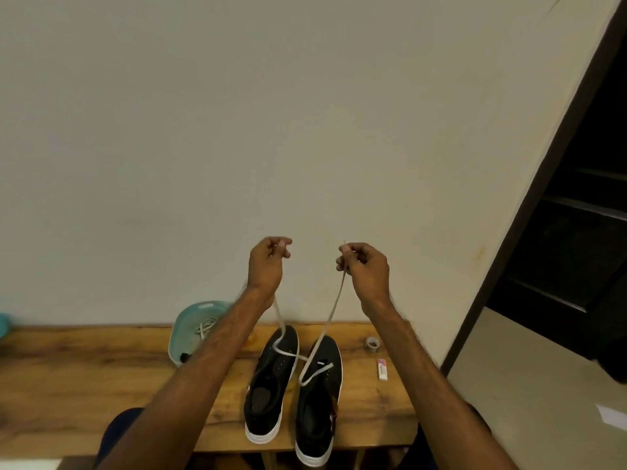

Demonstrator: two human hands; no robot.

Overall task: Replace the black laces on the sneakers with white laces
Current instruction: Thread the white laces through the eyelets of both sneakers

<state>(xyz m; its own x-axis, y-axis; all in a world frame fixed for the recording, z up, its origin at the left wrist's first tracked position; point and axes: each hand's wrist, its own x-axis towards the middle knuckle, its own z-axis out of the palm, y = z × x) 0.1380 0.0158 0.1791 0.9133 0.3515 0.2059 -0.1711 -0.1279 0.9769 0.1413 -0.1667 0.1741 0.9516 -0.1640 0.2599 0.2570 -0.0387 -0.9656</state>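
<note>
Evidently the lace (334,307) is being evened out: the left hand (269,262) and right hand (364,266) each pinch one end between thumb and forefinger, with the other fingers curled in. The two ends are held level and near each other. Below the fingers both strands run down to the sneakers (271,371), which stand on the table (84,385). The lace seems threaded through the front eyelets of the shoe under the right fingers, and one strand drapes across the other toe. Neither shoe shows a black lace. Raising both ends likely matches their lengths before lacing upward. Down left of the left fingers, a tub (183,330) holds more laces.
</note>
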